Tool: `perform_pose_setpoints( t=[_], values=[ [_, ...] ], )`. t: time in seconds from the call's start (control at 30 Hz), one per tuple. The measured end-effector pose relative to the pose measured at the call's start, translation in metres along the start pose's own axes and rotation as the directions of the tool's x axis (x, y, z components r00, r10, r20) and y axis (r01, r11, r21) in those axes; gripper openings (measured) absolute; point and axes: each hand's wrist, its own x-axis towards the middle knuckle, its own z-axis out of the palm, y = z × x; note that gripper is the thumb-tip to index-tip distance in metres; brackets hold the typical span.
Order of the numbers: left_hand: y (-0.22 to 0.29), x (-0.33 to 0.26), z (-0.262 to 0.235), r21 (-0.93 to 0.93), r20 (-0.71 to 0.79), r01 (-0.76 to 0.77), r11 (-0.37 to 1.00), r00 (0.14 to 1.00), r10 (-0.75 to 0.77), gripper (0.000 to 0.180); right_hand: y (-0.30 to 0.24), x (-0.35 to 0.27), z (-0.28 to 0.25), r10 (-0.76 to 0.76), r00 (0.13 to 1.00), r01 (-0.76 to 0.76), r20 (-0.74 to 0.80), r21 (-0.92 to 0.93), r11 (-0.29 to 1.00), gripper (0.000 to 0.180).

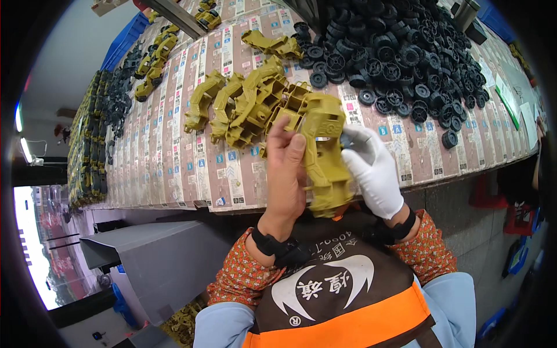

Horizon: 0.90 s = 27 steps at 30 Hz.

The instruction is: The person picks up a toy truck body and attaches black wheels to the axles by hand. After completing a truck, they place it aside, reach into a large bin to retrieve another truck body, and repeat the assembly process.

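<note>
An olive-yellow plastic toy car body (325, 156) is held upright over the table's front edge, between both hands. My left hand (285, 171), bare, grips its left side with thumb and fingers closed. On the other side my right hand (372, 168), in a white glove, is closed at the car body's window opening; a small dark piece shows by its fingertips, too covered to name. Just beyond my left hand lies a heap of similar yellow car bodies (249, 98). Farther right spreads a large pile of black toy wheels (394, 64).
Yellow bodies with dark parts (156, 58) lie at the far left, near black parts (120, 95). Stacked yellow and black rows (90, 145) line the left edge. A metal post (177, 17) rises at the back. Below the table stands a grey box (156, 261).
</note>
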Motion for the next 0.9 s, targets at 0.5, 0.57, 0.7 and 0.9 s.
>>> perform_pose_setpoints(
  t=[0.5, 0.57, 0.7, 0.9],
  values=[
    [0.015, -0.027, -0.022, 0.154, 0.273, 0.333, 0.93, 0.89, -0.364, 0.068, -0.021, -0.019, 0.001, 0.077, 0.98, -0.026, 0.183, -0.266, 0.964, 0.049],
    [0.018, -0.026, -0.029, 0.133, 0.254, 0.42, 0.898, 0.861, -0.441, 0.065, -0.022, -0.016, -0.001, 0.03, 0.988, 0.013, 0.149, -0.279, 0.96, 0.049],
    [0.022, -0.029, -0.029, 0.078, 0.199, 0.567, 0.82, 0.797, -0.57, 0.06, -0.02, -0.006, -0.005, 0.076, 0.993, -0.054, 0.089, -0.227, 0.972, 0.051],
    [0.019, -0.037, -0.026, 0.101, 0.234, 0.561, 0.822, 0.789, -0.568, 0.062, -0.012, -0.005, -0.003, 0.197, 0.972, -0.186, 0.127, -0.097, 0.978, 0.051]
  ],
)
